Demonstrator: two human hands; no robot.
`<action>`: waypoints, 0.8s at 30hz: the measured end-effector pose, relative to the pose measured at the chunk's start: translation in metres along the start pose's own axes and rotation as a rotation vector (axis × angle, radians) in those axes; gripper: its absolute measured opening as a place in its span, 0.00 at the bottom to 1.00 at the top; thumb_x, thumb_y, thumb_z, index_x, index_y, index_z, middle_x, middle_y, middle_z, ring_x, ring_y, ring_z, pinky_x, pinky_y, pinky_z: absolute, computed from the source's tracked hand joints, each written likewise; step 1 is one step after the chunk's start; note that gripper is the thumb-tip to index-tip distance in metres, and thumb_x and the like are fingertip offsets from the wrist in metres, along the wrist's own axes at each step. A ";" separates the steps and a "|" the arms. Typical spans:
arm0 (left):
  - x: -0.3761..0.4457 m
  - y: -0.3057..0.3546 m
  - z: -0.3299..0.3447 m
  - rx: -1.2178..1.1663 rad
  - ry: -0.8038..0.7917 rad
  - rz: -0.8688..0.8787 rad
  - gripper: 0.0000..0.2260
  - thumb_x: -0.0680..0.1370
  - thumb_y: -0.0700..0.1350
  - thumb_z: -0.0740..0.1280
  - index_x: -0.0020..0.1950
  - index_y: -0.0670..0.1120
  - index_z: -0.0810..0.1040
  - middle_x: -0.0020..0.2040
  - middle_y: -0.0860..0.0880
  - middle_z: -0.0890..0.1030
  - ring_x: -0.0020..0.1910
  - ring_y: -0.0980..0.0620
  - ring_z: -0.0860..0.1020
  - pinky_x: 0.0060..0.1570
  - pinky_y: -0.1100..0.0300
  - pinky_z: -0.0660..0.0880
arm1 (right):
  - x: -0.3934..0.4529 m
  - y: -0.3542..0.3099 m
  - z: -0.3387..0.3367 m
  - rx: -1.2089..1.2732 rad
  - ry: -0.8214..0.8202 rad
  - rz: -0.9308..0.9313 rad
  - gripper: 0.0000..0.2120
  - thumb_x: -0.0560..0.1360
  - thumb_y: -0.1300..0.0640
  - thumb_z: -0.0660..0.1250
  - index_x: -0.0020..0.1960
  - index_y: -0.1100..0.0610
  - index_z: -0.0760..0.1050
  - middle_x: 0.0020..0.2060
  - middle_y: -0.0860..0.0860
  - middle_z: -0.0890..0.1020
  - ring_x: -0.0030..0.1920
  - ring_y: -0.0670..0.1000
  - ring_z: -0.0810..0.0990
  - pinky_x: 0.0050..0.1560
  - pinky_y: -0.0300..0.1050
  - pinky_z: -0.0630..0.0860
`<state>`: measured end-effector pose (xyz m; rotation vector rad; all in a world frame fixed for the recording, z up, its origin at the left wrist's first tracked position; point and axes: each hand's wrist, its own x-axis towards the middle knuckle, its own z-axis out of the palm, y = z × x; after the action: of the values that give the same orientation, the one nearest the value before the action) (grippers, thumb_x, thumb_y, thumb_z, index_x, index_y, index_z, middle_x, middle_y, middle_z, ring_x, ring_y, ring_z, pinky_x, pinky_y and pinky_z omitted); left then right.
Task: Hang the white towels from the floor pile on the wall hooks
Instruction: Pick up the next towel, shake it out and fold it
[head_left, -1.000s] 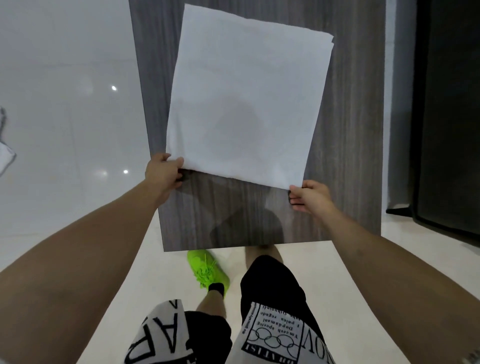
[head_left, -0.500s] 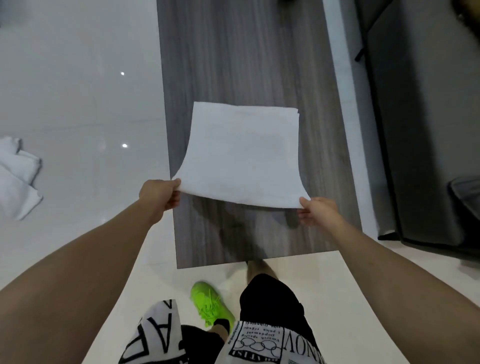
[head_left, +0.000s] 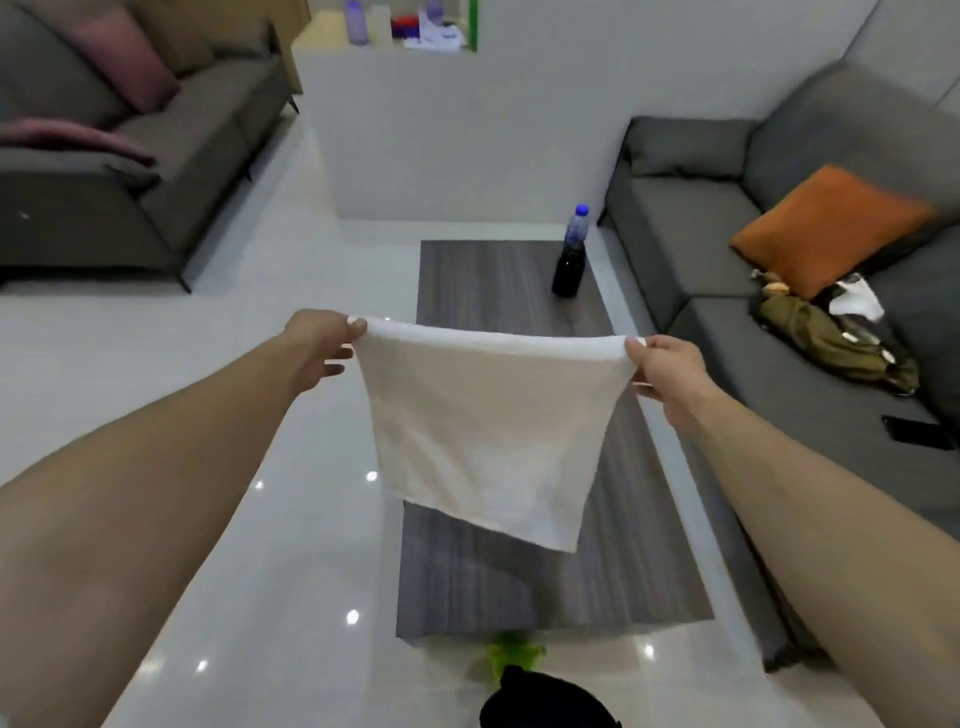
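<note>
The left hand (head_left: 317, 345) and right hand (head_left: 670, 371) each pinch a top corner of the towel (head_left: 483, 431), which hangs stretched between them in mid-air over the table (head_left: 545, 582). A bottle (head_left: 571, 254) stands at one o'clock beyond it, near the sofa (head_left: 727, 208) at two o'clock. No hooks are in view (nor the pile), so the person must turn. A fingertip pinch could slip while walking, dropping one corner; a swinging hem might clip the bottle.
</note>
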<state>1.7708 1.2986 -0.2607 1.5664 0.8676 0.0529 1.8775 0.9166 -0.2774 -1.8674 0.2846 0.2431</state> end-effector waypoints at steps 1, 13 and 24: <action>-0.005 0.011 -0.012 -0.012 0.019 0.025 0.12 0.79 0.43 0.68 0.62 0.41 0.78 0.58 0.46 0.81 0.49 0.48 0.79 0.49 0.52 0.74 | -0.003 -0.018 0.005 -0.014 -0.016 -0.046 0.07 0.78 0.54 0.69 0.46 0.57 0.79 0.47 0.60 0.82 0.44 0.56 0.80 0.53 0.59 0.80; -0.079 0.069 -0.179 -0.290 0.505 0.263 0.02 0.75 0.40 0.74 0.45 0.45 0.83 0.46 0.45 0.83 0.44 0.48 0.81 0.42 0.56 0.80 | 0.008 -0.194 0.161 0.039 -0.404 -0.240 0.13 0.74 0.58 0.74 0.55 0.61 0.77 0.48 0.58 0.81 0.43 0.56 0.81 0.42 0.52 0.82; -0.272 -0.004 -0.310 -0.160 1.192 0.188 0.07 0.67 0.39 0.79 0.43 0.46 0.85 0.45 0.43 0.85 0.45 0.46 0.83 0.47 0.56 0.81 | -0.147 -0.270 0.303 -0.179 -1.078 -0.814 0.10 0.64 0.56 0.82 0.42 0.55 0.85 0.39 0.51 0.85 0.43 0.51 0.83 0.40 0.43 0.80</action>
<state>1.4185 1.4089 -0.0763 1.3820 1.5490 1.2547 1.8155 1.2965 -0.0814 -1.6133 -1.2261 0.6594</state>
